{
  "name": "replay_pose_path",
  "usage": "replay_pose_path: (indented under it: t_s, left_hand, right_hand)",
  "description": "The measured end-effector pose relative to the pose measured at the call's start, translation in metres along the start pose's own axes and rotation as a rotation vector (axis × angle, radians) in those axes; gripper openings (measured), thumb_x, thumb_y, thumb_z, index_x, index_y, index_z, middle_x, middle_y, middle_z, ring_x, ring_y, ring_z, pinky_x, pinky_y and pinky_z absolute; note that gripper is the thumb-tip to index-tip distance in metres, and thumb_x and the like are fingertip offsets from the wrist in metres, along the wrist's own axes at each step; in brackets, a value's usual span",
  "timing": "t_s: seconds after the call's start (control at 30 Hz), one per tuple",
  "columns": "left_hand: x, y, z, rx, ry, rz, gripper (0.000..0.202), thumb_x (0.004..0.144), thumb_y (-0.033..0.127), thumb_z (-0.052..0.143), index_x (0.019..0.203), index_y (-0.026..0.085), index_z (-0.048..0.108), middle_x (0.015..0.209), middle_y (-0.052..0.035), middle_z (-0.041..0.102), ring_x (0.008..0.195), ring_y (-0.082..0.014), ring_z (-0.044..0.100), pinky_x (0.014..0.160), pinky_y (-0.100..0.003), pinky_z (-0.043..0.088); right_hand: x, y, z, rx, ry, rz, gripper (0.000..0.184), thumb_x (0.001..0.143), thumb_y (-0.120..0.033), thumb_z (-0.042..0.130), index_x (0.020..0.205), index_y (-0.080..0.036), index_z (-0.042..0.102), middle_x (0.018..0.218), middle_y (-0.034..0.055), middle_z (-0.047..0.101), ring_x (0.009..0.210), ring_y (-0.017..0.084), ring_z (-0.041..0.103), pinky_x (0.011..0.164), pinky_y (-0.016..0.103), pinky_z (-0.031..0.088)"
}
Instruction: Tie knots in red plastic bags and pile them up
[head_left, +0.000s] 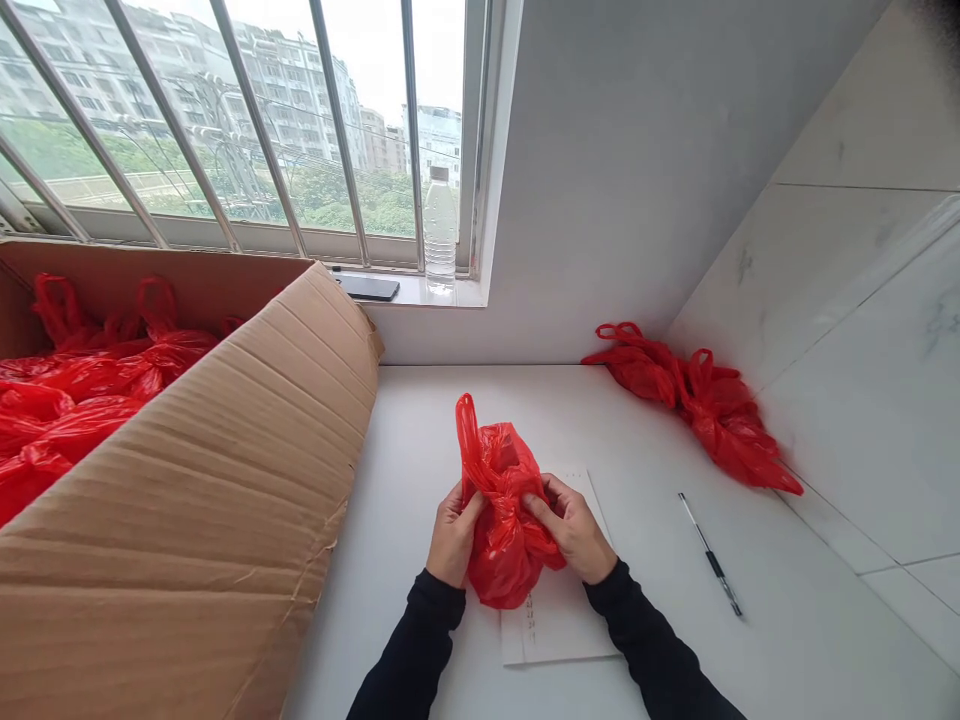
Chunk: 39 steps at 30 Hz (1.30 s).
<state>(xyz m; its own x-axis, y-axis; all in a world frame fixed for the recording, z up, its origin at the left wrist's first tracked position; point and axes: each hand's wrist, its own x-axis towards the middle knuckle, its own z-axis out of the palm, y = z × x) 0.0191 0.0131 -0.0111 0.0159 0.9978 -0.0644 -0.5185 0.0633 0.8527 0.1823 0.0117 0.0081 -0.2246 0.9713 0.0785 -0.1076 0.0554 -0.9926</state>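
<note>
A red plastic bag stands crumpled between both hands above a white sheet of paper on the white table. My left hand grips the bag's left side, fingers closed on the plastic. My right hand pinches the bag's right side. One handle loop of the bag sticks up at the top left. Both arms wear black sleeves.
A large cardboard box full of red bags fills the left. A pile of red bags lies at the far right by the tiled wall. A pen lies right of the paper. A water bottle and phone sit on the windowsill.
</note>
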Motion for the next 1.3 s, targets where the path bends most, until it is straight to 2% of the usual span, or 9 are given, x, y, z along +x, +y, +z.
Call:
replay_pose_path:
  t_s: [0.13,0.33,0.47,0.63,0.8,0.93,1.0,1.13,1.3]
  left_hand:
    - [0.000,0.004,0.000,0.034,-0.099,-0.055,0.035,0.076,0.034,0.072,0.106,0.017,0.068,0.095,-0.0063,0.075,0.086,-0.0249,0.069,0.076,-0.033,0.052]
    - [-0.001,0.009,0.001,0.136,-0.223,-0.087,0.033,0.080,0.039,0.068,0.101,0.014,0.067,0.100,-0.0096,0.074,0.092,-0.0269,0.066,0.077,-0.032,0.050]
    - [-0.002,0.009,0.003,-0.010,-0.099,-0.099,0.035,0.076,0.032,0.073,0.105,0.015,0.065,0.099,-0.0082,0.073,0.089,-0.0242,0.068,0.080,-0.033,0.052]
    - [-0.001,0.014,0.005,-0.204,0.064,-0.112,0.030,0.072,0.028,0.072,0.099,0.018,0.062,0.088,-0.0026,0.071,0.080,-0.0193,0.067,0.071,-0.027,0.052]
    - [0.000,0.015,0.004,-0.234,0.075,-0.082,0.032,0.072,0.026,0.070,0.102,0.019,0.062,0.085,-0.0006,0.068,0.071,-0.0149,0.063,0.065,-0.024,0.049]
    - [-0.001,0.010,0.003,-0.184,0.027,-0.073,0.019,0.070,0.019,0.064,0.089,0.018,0.064,0.072,0.0035,0.061,0.060,-0.0105,0.053,0.058,-0.021,0.044]
    - [-0.002,0.008,0.002,-0.139,-0.018,-0.071,0.022,0.072,0.020,0.066,0.094,0.018,0.065,0.077,0.0016,0.064,0.065,-0.0125,0.057,0.062,-0.023,0.046]
    - [0.001,0.008,0.001,0.013,-0.163,-0.032,0.042,0.078,0.032,0.071,0.117,0.020,0.061,0.108,-0.0074,0.068,0.101,-0.0240,0.062,0.090,-0.034,0.048]
    - [0.003,0.009,0.001,0.061,-0.140,0.018,0.050,0.076,0.035,0.075,0.122,0.021,0.058,0.121,-0.0098,0.065,0.117,-0.0296,0.056,0.099,-0.039,0.045]
  right_hand:
    - [-0.001,0.000,-0.001,-0.024,0.086,-0.036,0.025,0.086,-0.045,0.066,0.084,-0.020,0.063,0.080,0.0011,0.064,0.072,0.018,0.057,0.068,0.028,0.048]
    - [-0.003,-0.001,-0.001,-0.007,0.218,-0.089,0.022,0.086,-0.043,0.066,0.089,-0.021,0.065,0.082,0.0013,0.065,0.073,0.018,0.058,0.068,0.027,0.048]
    - [-0.003,-0.002,-0.001,0.054,0.198,-0.082,0.026,0.088,-0.045,0.064,0.101,-0.023,0.066,0.095,0.0038,0.069,0.084,0.021,0.062,0.077,0.031,0.051]
    - [-0.002,-0.004,-0.003,0.110,0.165,-0.030,0.042,0.097,-0.053,0.045,0.119,-0.023,0.064,0.108,0.0074,0.070,0.095,0.024,0.064,0.085,0.035,0.051]
    - [0.001,0.000,-0.006,0.064,-0.128,-0.011,0.033,0.090,-0.042,0.064,0.116,-0.022,0.066,0.108,0.0063,0.070,0.096,0.023,0.065,0.086,0.034,0.050]
    - [0.002,0.006,-0.008,0.021,-0.036,-0.056,0.030,0.085,-0.040,0.070,0.107,-0.019,0.070,0.098,0.0056,0.071,0.087,0.022,0.065,0.080,0.032,0.051]
    - [0.002,0.008,-0.008,0.018,0.044,-0.077,0.027,0.086,-0.039,0.069,0.104,-0.019,0.071,0.095,0.0053,0.071,0.084,0.021,0.064,0.076,0.030,0.050]
    - [0.002,0.010,-0.007,0.056,0.134,-0.111,0.023,0.089,-0.038,0.065,0.104,-0.020,0.069,0.096,0.0049,0.071,0.085,0.020,0.063,0.076,0.029,0.049]
    - [0.001,0.010,-0.007,0.115,0.071,-0.091,0.027,0.088,-0.034,0.067,0.112,-0.023,0.065,0.107,0.0059,0.068,0.100,0.023,0.062,0.088,0.033,0.049]
